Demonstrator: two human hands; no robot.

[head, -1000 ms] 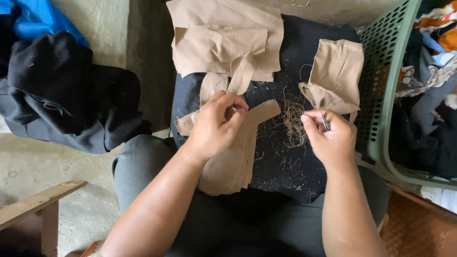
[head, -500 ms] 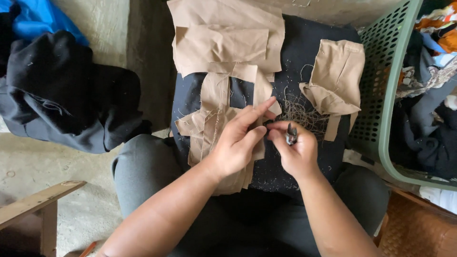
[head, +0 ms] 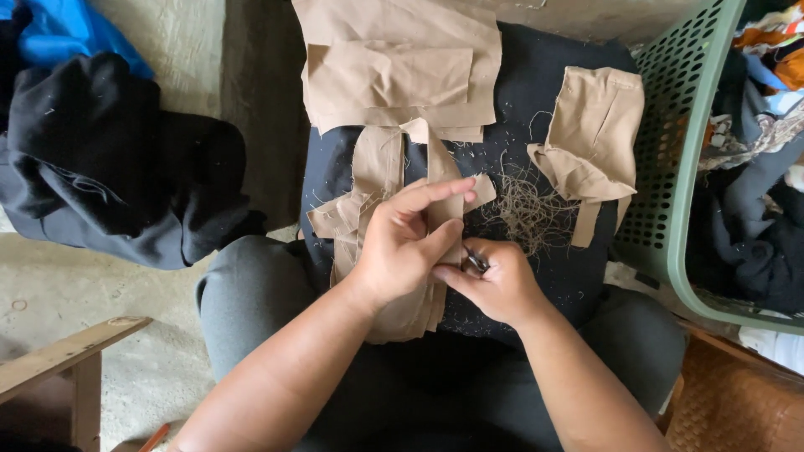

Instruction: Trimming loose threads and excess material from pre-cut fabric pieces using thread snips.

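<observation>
Closest to the camera, over the person's lap, the left hand (head: pixel 402 247) lies on a tan fabric piece (head: pixel 377 209), thumb and fingers closed on its strip, forefinger stretched out. Touching it, the right hand (head: pixel 498 285) is curled shut around a small metal tool (head: pixel 477 264), its kind too hidden to tell. Both work on a dark cloth (head: pixel 544 92) spread across the knees. Just beyond lies a pile of loose threads (head: pixel 528 209), suggesting much trimming is done. Farther off, a folded tan piece (head: pixel 595 142) and a stack of flat tan pieces (head: pixel 402 67) rest; which are finished cannot be told. Right of these stands a green basket (head: pixel 678 159) holding clothes.
</observation>
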